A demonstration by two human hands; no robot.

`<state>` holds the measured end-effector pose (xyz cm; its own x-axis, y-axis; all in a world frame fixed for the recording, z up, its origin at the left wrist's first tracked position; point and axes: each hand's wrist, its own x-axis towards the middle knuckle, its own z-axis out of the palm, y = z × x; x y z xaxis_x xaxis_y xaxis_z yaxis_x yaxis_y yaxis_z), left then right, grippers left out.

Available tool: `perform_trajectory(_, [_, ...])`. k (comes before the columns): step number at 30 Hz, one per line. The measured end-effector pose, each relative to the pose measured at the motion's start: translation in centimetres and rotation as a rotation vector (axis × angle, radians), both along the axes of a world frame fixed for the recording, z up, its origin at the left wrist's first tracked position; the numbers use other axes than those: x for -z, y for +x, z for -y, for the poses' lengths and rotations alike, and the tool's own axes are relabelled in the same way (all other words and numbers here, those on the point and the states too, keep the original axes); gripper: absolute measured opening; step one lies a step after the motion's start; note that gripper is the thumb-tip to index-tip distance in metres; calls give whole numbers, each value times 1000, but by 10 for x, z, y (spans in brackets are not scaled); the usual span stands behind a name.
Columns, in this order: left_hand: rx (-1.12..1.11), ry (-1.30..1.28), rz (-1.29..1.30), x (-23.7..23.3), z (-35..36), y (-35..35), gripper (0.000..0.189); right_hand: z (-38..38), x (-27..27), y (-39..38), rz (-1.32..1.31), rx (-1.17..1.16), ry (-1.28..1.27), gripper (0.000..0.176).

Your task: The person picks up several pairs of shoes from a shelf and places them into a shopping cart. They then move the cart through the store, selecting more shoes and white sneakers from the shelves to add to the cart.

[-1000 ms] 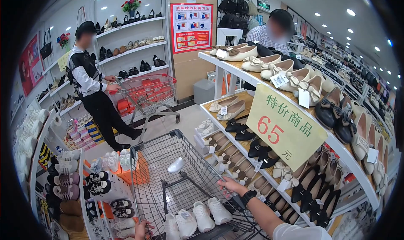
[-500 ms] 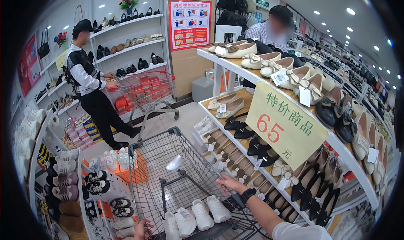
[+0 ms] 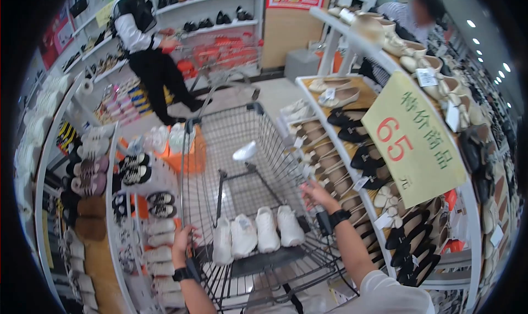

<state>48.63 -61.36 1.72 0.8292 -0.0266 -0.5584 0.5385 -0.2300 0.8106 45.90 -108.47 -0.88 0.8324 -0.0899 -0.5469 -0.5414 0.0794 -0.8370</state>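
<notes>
My left hand is closed on the left side of a dark wire shopping cart, near its close end. On the cart's right side, my right hand has its fingers wrapped around the edge. Several white sneakers stand in a row inside the cart between my hands. A small shiny white item shows farther forward in the basket. Both wrists carry dark bands.
Shoe racks flank the cart, with a yellow price sign on the right one. Ahead, a person stands beside another cart near a grey bin. Another person is behind the right rack. An orange box sits at left.
The view has tilted down and turned left, so the cart, racks and people sit differently in frame. More of my left forearm shows. The person ahead now has both hands together off the other cart's handle.
</notes>
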Motion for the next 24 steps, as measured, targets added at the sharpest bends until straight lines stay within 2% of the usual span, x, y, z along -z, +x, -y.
perform_trajectory(5, [3, 15, -36, -10, 6, 6, 34, 6, 6, 8, 24, -8, 40, 33])
perform_trajectory(12, [-22, -38, -22, -4, 9, 23, 30, 2, -16, 21, 22, -4, 14, 27])
perform_trajectory(16, [-44, -46, -53, -11, 16, 37, 29, 5, -20, 41, -9, -41, -49, 27])
perform_trajectory(24, [-93, -5, -92, -21, 31, 79, 29, 19, -16, 102, -36, -28, -17, 25])
